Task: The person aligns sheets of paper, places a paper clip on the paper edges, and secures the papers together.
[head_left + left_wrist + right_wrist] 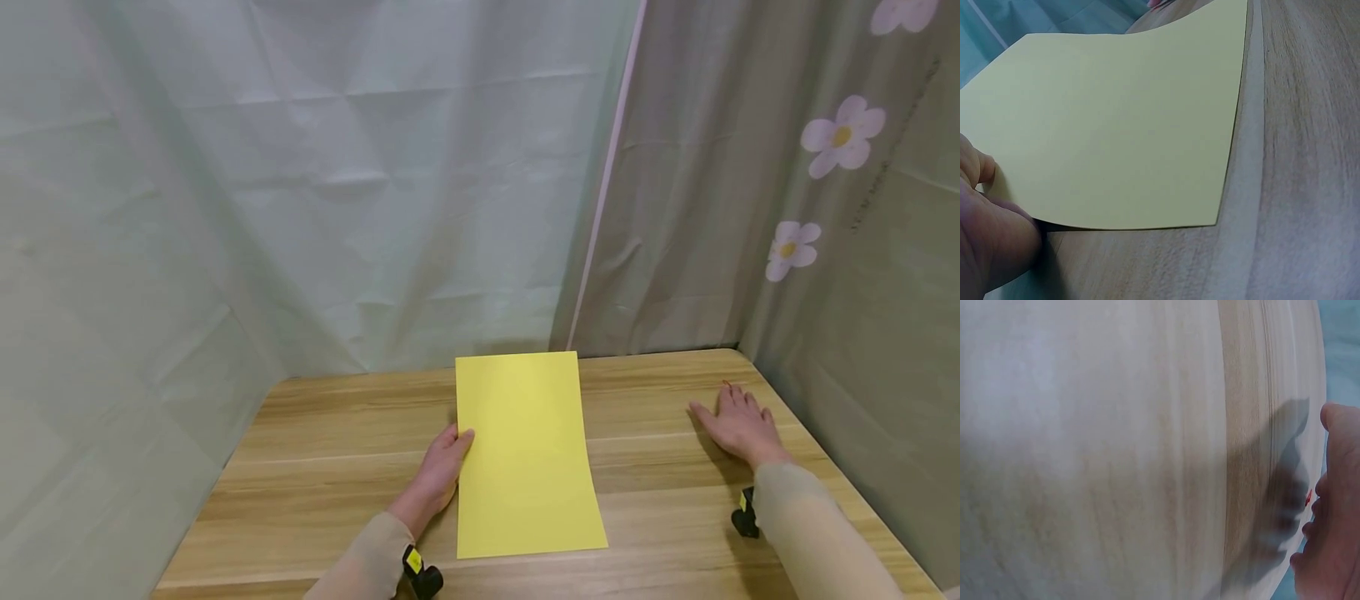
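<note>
A yellow sheet of paper (525, 458) stands out over the wooden table in the head view. My left hand (442, 467) pinches its left edge, thumb on top and the other fingers hidden beneath. In the left wrist view the sheet (1116, 125) curves slightly, with the thumb at its near edge. My right hand (742, 425) is spread out at the table's right side, casting a shadow on the wood. Just past its fingertips shows a tiny red thing (726, 383), also visible as a red speck (1309, 498) by the fingers in the right wrist view; its kind is too small to tell.
The wood-grain table (330, 483) reaches back to a pale hanging curtain (375, 208). Another curtain panel with printed flowers (843, 137) closes off the right side. Small black wrist cameras (745, 514) sit at both sleeves.
</note>
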### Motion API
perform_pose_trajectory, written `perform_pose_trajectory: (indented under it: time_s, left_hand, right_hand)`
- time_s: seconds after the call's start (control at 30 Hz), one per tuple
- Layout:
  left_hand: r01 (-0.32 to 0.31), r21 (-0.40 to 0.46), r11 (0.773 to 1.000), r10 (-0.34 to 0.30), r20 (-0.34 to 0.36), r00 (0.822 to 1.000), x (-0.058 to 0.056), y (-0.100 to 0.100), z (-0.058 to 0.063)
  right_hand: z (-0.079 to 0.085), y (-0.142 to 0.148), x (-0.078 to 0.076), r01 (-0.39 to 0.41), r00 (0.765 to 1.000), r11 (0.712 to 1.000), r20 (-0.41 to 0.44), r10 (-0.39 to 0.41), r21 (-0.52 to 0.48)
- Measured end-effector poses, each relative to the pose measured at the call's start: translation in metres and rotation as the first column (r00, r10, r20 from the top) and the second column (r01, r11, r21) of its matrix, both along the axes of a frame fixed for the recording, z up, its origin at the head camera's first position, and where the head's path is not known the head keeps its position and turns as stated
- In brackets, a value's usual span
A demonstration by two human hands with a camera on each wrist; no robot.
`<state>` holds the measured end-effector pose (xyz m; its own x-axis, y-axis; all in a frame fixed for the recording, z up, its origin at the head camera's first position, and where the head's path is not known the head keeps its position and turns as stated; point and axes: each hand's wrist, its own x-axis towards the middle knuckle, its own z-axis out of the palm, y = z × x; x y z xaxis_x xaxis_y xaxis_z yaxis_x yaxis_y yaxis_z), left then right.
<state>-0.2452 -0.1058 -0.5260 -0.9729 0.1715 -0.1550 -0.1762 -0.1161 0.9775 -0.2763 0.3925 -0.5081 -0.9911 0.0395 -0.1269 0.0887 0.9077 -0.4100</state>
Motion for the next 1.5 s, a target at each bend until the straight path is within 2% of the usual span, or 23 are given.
perform_pose_trajectory:
  time_s: [0.33, 0.67, 0.97, 1.5]
  left_hand:
    - [-0.001, 0.007, 1.000, 0.001, -0.003, 1.000, -0.0021, 0.0019, 0.0011]
    - [0.001, 0.015, 1.000, -0.001, 0.003, 1.000, -0.0032, 0.0031, 0.0018]
    - [-0.001, 0.002, 1.000, 0.001, 0.006, 1.000, -0.0008, 0.0029, 0.0038]
    - [-0.005, 0.008, 1.000, 0.005, -0.003, 1.000, 0.0003, 0.0023, 0.0017]
  right_hand:
    - [0.0041, 0.0011, -0.0041, -0.007, 1.000, 1.000, 0.027, 0.007, -0.022]
    - [0.0015, 0.0035, -0.0068, -0.013, 0.999, 0.999, 0.047, 0.015, -0.030]
    - [0.0026, 0.0025, -0.0085, -0.016, 0.998, 0.999, 0.058, 0.018, -0.037]
    - [-0.0005, -0.0052, -0.0068, -0.036, 0.999, 0.999, 0.032, 0.036, 0.000]
